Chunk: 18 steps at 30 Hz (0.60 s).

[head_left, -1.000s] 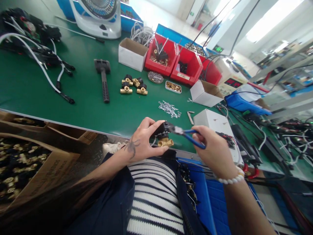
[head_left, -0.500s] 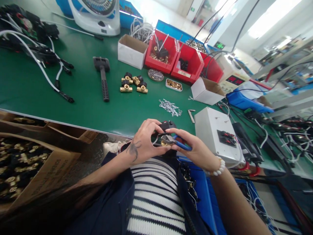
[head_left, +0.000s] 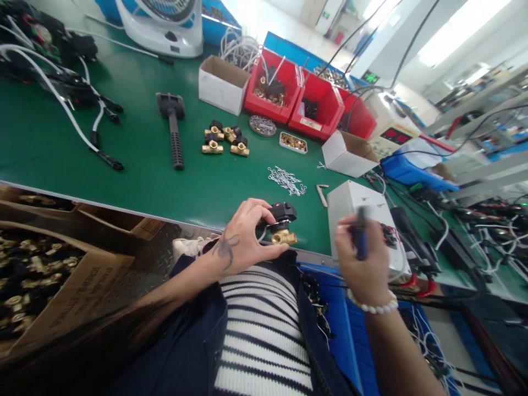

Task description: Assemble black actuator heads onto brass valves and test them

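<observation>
My left hand (head_left: 250, 236) grips a black plastic housing (head_left: 284, 211) with a brass valve body (head_left: 284, 236) beneath it, at the table's front edge. A white cable by the fingers runs from the housing. Off to the right, in front of the grey-white box (head_left: 348, 206), my right hand (head_left: 367, 258) is closed around blue-handled pliers (head_left: 360, 242), blurred by motion. Beyond the hands lies a loose pile of metal clips (head_left: 286, 181). An L-shaped metal piece (head_left: 322, 194) rests beside the grey-white box.
Several brass fittings (head_left: 225, 138), a black mallet-like tool (head_left: 175, 129) and a small tray of brass parts (head_left: 293, 142) lie on the green table. Red bins (head_left: 311, 124) and white cartons (head_left: 223, 91) stand behind. A carton of fittings (head_left: 82, 275) is lower left.
My right hand has moved right, away from the brass valve body, taking the pliers with it. My left hand keeps its hold on the housing, almost in place.
</observation>
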Tool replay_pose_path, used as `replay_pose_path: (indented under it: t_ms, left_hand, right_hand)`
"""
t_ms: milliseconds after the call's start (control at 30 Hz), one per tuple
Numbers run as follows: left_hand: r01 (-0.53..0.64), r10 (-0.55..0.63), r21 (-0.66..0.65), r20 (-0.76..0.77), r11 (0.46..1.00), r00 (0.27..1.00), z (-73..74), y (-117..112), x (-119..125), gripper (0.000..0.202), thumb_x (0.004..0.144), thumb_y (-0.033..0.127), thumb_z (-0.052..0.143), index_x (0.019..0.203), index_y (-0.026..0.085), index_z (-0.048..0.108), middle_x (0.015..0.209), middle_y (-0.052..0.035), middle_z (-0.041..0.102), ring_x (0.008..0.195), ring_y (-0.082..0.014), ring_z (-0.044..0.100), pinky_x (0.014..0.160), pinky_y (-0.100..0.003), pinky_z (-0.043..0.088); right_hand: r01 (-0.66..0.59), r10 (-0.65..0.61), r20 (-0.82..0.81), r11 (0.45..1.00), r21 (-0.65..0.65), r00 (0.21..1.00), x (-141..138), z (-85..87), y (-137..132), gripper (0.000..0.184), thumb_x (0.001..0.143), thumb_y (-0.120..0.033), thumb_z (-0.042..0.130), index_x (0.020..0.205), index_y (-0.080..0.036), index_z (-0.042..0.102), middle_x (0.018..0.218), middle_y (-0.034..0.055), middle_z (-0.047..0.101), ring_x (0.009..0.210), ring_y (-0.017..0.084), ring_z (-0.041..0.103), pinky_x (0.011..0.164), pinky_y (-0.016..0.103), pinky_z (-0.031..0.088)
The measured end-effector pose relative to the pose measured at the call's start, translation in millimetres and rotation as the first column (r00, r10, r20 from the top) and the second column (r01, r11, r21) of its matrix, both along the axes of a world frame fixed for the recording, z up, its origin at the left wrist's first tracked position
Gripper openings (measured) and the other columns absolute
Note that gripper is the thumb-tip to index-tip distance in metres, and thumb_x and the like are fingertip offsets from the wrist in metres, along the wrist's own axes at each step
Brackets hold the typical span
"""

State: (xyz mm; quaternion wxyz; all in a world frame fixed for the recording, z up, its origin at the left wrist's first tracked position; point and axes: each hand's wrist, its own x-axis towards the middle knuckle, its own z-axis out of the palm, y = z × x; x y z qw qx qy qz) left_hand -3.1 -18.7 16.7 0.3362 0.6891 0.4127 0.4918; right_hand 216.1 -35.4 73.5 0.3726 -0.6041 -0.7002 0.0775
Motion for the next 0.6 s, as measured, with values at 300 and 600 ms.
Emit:
replay_pose_path:
  t_ms: [300,600]
  left_hand:
    - [-0.002,0.002,0.001,-0.013,1.000,1.000,0.0,1.1,-0.1,0.034,0.067,0.027,0.080,0.089,0.019,0.055,0.111,-0.0091,0.057,0.107,-0.0256,0.057,0.090,-0.048,0.054]
    - [0.003,-0.003,0.001,-0.017,1.000,1.000,-0.1,2.8,-0.5,0.035,0.066,0.027,0.080,0.088,0.018,0.054,0.110,-0.0096,0.056,0.105,-0.0252,0.056,0.093,-0.049,0.052]
  right_hand:
    - [0.156,-0.160,0.010,0.971,0.180,0.987,-2.7,9.2,-5.5,0.009,0.090,-0.027,0.054,0.098,-0.024,0.056,0.081,0.0013,0.057,0.066,0.017,0.055,0.064,0.032,0.047]
    - [0.042,-0.052,0.106,0.995,0.093,0.993,-0.3,6.8,0.7,0.012,0.084,-0.021,0.058,0.096,-0.022,0.061,0.075,0.0002,0.057,0.061,0.015,0.054,0.059,0.028,0.044]
